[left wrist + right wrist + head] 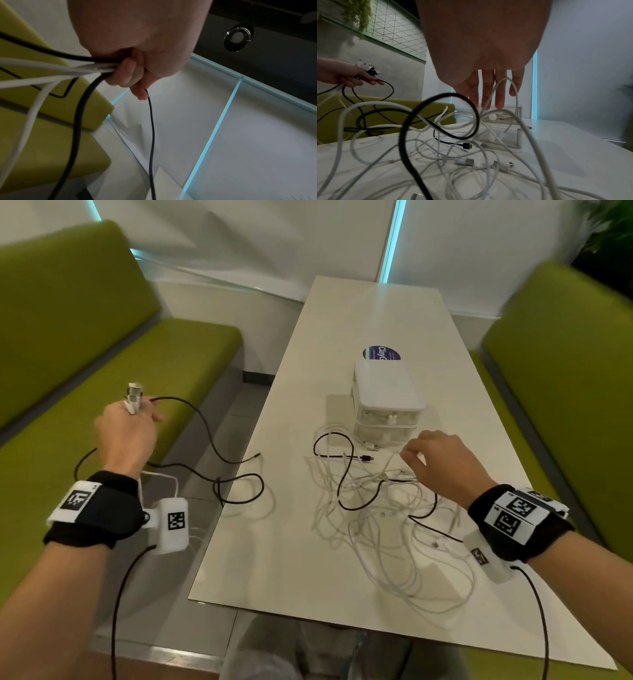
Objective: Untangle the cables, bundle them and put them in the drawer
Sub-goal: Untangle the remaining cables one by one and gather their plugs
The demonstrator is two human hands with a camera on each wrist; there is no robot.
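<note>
A tangle of white and black cables lies on the white table in front of a small white drawer unit, whose drawers look closed. My left hand is raised over the left bench and grips a bunch of cable ends. White and black strands trail from it back to the table. My right hand hovers over the tangle with its fingers straight, pointing down. A white cable loop rises against those fingers.
Green benches stand on the left and right of the table. A blue round sticker lies behind the drawer unit. A black cable hangs across the gap between table edge and left bench.
</note>
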